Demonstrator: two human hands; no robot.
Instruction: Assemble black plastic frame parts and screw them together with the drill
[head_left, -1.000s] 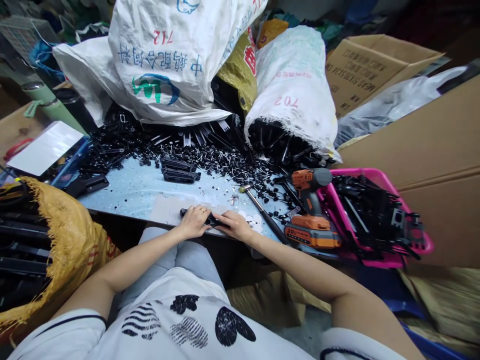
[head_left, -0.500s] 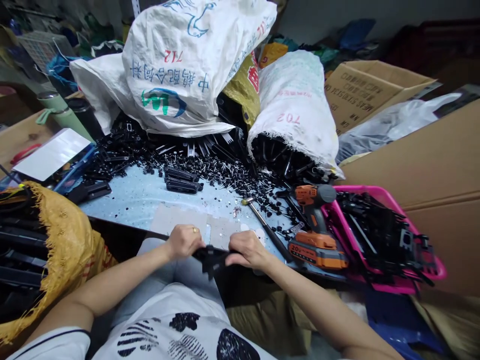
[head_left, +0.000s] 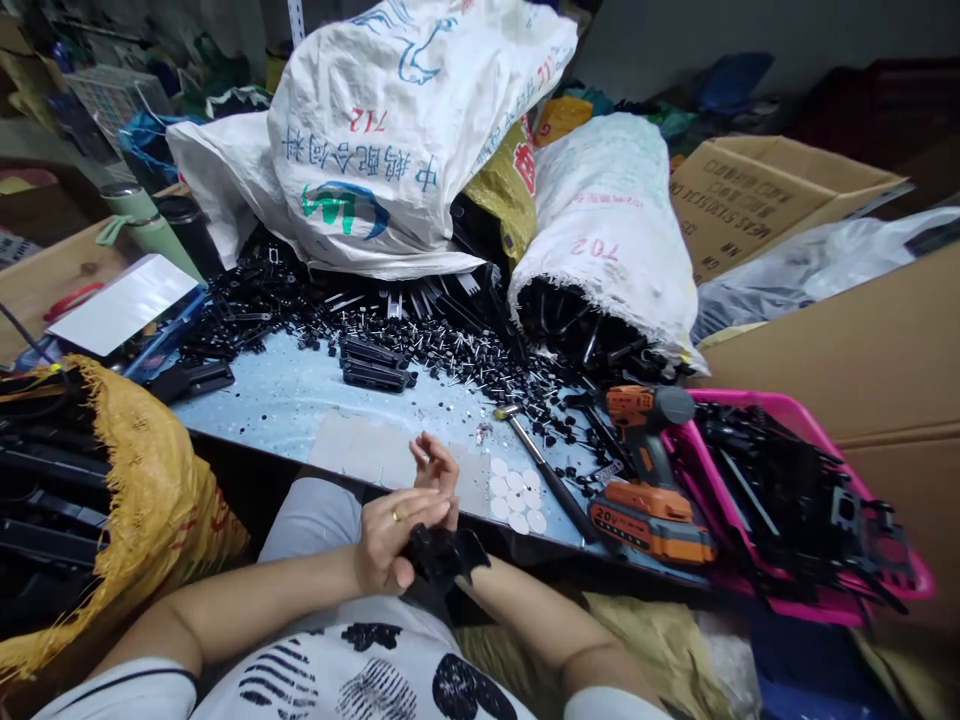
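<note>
My left hand, with a ring on one finger, reaches across my right hand with its fingers pressed together. Its thumb is beside the end of a black plastic part, which sits between thumb and fingers. That part lies in front of my right wrist and hides it. My right hand is raised behind the left fingers, its own fingers apart and slightly bent; its palm is mostly covered. Just beyond the hands, a grey board lies at the table's edge, with several white discs to its right.
A hammer and an orange cordless drill lie right of the discs, beside a pink basket of black parts. Small black pins cover the table's back, below white sacks. A yellow sack stands at left.
My hands have come together, lower and nearer my body; before, they held the black part at both ends. The right fingers have opened upward. The white discs are now uncovered.
</note>
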